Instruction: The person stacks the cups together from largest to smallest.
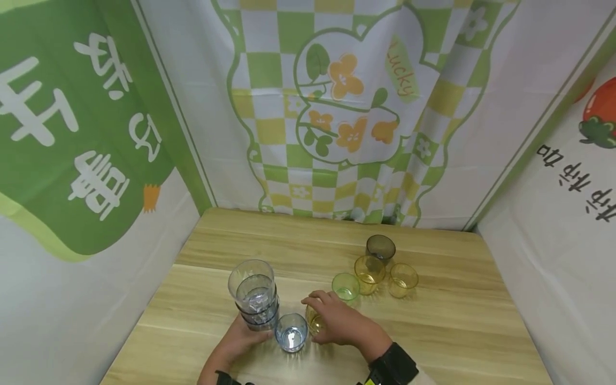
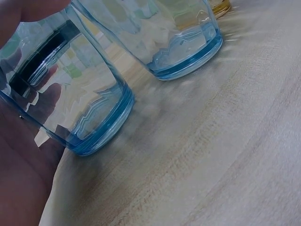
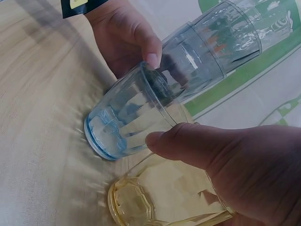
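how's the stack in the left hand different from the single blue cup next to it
The stack is several nested cups, while the blue cup is just one. The stack rises taller; the blue cup is shorter. The left hand grips the stack, while the blue cup stands outside that grip. Both are see-through, with blue-tinted bases.

Beneath the left hand point(image 1: 246, 338) and right hand point(image 1: 343, 320) lies a light wood-grained desk point(image 1: 457, 305), a green-and-yellow checked white fabric curtain point(image 1: 267, 75) hanging beyond them, a green-and-white lettered cloth panel point(image 1: 53, 176) farther left, a red-fruit-printed white cloth panel point(image 1: 544, 187) farther right.
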Available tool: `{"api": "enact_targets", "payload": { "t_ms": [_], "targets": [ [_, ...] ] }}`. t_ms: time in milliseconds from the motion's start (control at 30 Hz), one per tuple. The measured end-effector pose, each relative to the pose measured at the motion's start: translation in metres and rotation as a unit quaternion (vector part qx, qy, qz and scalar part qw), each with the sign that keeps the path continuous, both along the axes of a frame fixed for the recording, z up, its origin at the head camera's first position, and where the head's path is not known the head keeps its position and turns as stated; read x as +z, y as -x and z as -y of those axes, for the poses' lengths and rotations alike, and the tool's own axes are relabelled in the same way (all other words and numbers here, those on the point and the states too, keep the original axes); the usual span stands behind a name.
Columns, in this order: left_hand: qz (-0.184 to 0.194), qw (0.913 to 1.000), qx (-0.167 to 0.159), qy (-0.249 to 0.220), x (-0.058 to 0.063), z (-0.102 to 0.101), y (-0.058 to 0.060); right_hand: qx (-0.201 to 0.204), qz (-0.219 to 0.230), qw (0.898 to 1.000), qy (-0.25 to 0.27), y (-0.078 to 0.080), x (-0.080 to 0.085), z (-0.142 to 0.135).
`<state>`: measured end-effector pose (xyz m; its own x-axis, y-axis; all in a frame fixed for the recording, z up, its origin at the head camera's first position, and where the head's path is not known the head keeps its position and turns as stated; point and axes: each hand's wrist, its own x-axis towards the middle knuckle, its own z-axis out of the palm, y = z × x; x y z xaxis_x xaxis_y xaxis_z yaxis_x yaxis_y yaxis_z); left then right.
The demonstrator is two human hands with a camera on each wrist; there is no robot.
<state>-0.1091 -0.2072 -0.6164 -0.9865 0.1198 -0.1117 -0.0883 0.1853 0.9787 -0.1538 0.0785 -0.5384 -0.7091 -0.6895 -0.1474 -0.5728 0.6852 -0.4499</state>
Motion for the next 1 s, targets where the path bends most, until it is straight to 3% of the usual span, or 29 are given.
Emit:
{"api": "enact_targets", "payload": {
  "t_ms": [167, 467, 767, 1000],
  "targets": [
    [0.0, 1.0, 0.005, 0.005, 0.002, 0.0, 0.001, 0.002, -0.008, 1.0, -0.001, 0.001, 0.001, 0.0],
    [-0.017, 0.9997, 0.0, 0.018, 0.005, -0.001, -0.002, -0.006, -0.033, 0.997, -0.064, -0.012, 0.008, -0.008],
    [-0.013, 0.9999, 0.001, 0.011, 0.006, -0.003, -0.001, 0.0, -0.053, 0.994, -0.091, -0.03, 0.017, -0.033],
    [-0.023, 0.9997, 0.006, 0.007, 0.004, -0.002, -0.002, 0.001, -0.06, 0.995, -0.083, -0.04, 0.027, -0.054]
  ]
}}
